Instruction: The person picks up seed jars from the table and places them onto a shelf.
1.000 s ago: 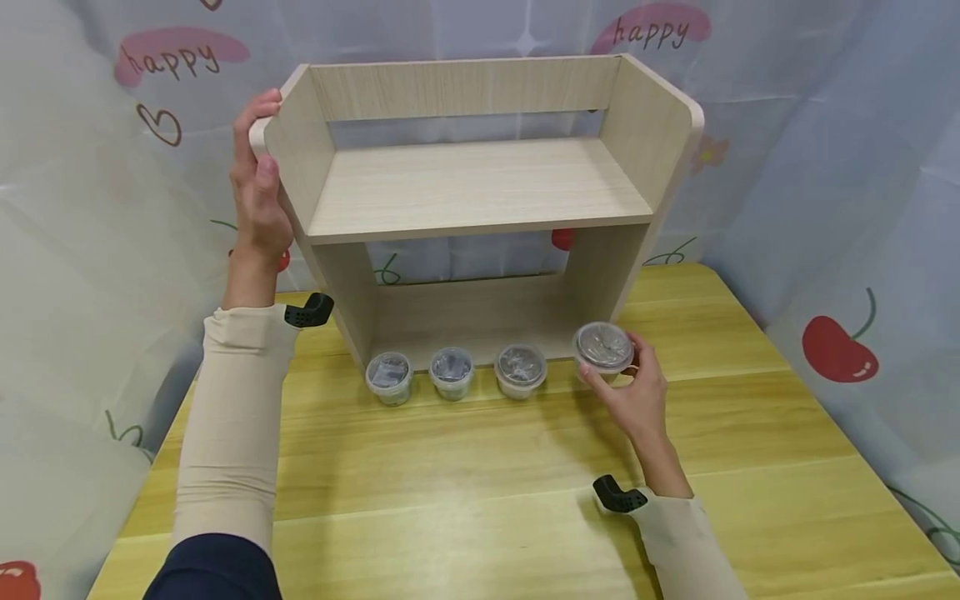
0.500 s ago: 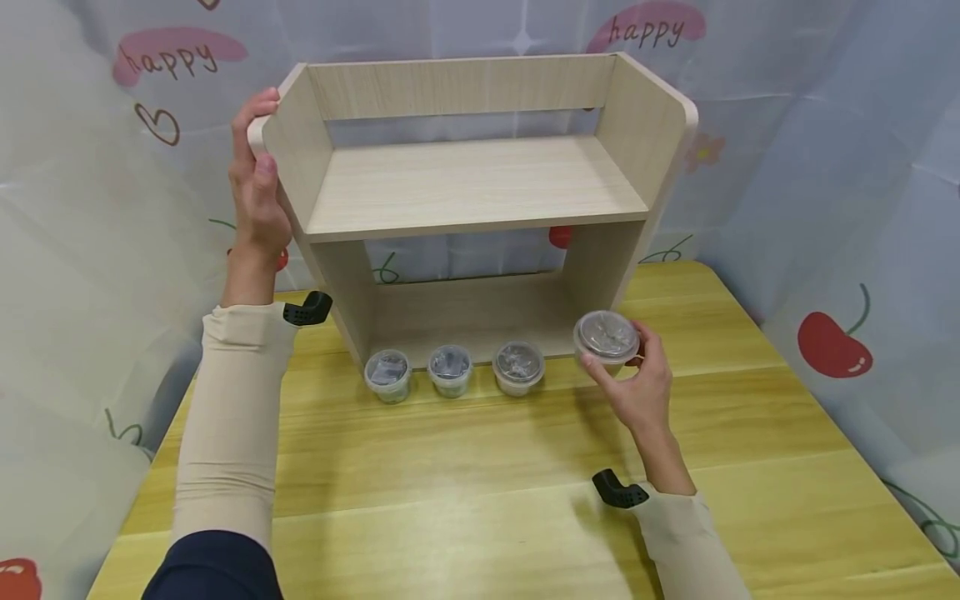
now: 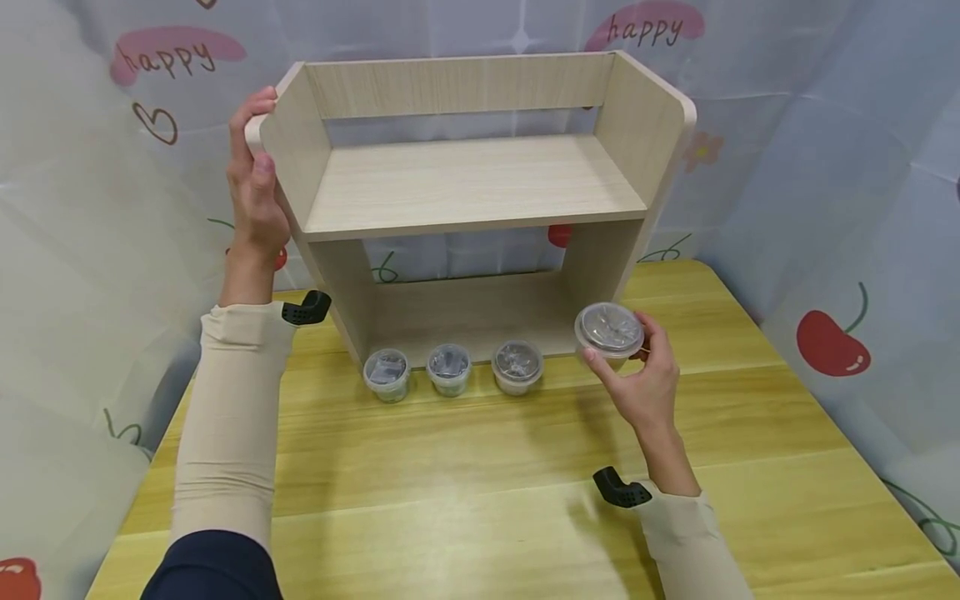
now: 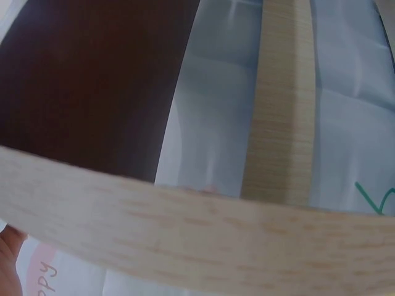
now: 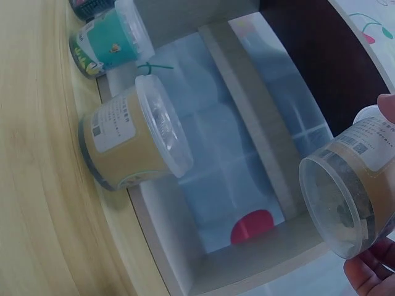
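Note:
My left hand (image 3: 257,187) grips the front edge of the left side panel of a pale wooden desktop shelf (image 3: 480,179), near its top. In the left wrist view the panel edge (image 4: 203,231) hides most of that hand. My right hand (image 3: 647,379) holds a clear lidded plastic tub (image 3: 611,332) between thumb and fingers, off the table at the shelf's front right corner. From the right wrist view, the tub (image 5: 345,185) has a tan wrap with a white label, and its clear base shows. Three more lidded tubs stand in a row before the shelf: left (image 3: 387,375), middle (image 3: 449,370) and right (image 3: 517,367).
The shelf stands on a yellow wood-grain table (image 3: 450,483), towards the back. A printed cloth (image 3: 810,167) hangs behind and at both sides. One tub in the row has a teal label (image 5: 111,46).
My right hand has raised its tub a little higher above the table. The left hand keeps its grip on the shelf, and the tubs in the row stay put.

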Available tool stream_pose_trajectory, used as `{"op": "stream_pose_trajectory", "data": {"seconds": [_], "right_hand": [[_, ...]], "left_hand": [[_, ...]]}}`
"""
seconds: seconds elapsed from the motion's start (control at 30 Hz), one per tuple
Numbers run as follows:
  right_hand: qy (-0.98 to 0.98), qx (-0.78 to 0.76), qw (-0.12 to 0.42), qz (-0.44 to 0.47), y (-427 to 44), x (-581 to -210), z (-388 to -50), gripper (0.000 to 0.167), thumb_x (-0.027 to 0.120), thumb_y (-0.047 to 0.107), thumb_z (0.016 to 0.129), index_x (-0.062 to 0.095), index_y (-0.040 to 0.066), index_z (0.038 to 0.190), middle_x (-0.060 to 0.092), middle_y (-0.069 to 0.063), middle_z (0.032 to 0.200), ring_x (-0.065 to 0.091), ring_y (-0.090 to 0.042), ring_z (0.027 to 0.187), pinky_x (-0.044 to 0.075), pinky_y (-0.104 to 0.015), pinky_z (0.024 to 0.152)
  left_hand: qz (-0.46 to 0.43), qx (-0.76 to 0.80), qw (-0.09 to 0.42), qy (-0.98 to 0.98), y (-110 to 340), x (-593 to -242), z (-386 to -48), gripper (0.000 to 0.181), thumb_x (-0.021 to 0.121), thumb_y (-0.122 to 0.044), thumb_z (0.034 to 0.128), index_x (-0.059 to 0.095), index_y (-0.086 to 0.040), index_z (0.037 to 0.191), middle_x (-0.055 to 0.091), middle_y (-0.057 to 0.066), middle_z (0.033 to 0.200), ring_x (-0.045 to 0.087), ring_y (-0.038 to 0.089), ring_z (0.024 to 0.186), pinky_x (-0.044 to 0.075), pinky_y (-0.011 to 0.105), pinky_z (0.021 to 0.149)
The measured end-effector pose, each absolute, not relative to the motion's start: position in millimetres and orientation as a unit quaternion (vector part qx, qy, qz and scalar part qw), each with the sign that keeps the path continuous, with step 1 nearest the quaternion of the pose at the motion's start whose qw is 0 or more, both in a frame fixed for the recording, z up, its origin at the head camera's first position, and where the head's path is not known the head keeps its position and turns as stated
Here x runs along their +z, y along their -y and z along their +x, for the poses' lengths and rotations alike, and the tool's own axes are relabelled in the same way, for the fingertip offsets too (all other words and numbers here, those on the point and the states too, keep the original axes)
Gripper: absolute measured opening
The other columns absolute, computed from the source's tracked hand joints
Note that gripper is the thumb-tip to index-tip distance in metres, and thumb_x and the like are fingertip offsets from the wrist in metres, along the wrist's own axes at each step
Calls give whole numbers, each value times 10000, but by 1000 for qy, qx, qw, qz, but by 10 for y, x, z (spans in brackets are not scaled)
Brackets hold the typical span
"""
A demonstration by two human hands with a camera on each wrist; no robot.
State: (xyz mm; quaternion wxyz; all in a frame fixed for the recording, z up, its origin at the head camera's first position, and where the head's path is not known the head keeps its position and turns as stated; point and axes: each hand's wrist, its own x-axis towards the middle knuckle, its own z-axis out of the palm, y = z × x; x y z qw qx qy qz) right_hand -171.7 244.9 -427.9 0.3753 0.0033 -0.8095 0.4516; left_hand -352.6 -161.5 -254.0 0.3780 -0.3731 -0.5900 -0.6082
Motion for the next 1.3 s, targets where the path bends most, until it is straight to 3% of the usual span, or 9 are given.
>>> {"op": "stream_pose_trajectory", "data": {"seconds": [0.57, 0.87, 1.3], "right_hand": [[789, 456, 411, 20, -2415, -4120, -1692, 760, 835, 192, 678, 528, -59, 1325, 626, -201, 1160, 529, -122, 935, 430, -219, 726], [781, 462, 421, 21, -2387, -4030, -1661, 760, 837, 164, 662, 538, -49, 1328, 633, -202, 1153, 514, -92, 924, 405, -185, 720], [768, 463, 442, 23, -2307, -3842, -1646, 737, 802, 123, 657, 519, -130, 1289, 606, -290, 1126, 496, -48, 924, 391, -176, 709]], "left_hand": [[-371, -609, 376, 591, 1613, -2530, -3530, 825, 539, -655, 770, 468, 34, 1216, 460, 129, 1405, 473, 263, 1134, 392, 252, 882], [-372, -614, 370, 589, 1626, -2529, -3520, 806, 547, -645, 774, 469, 24, 1217, 461, 130, 1402, 483, 262, 1100, 401, 253, 862], [-376, -606, 375, 592, 1633, -2543, -3533, 706, 505, -535, 821, 450, 40, 1228, 464, 138, 1399, 488, 267, 1109, 418, 255, 868]]}}
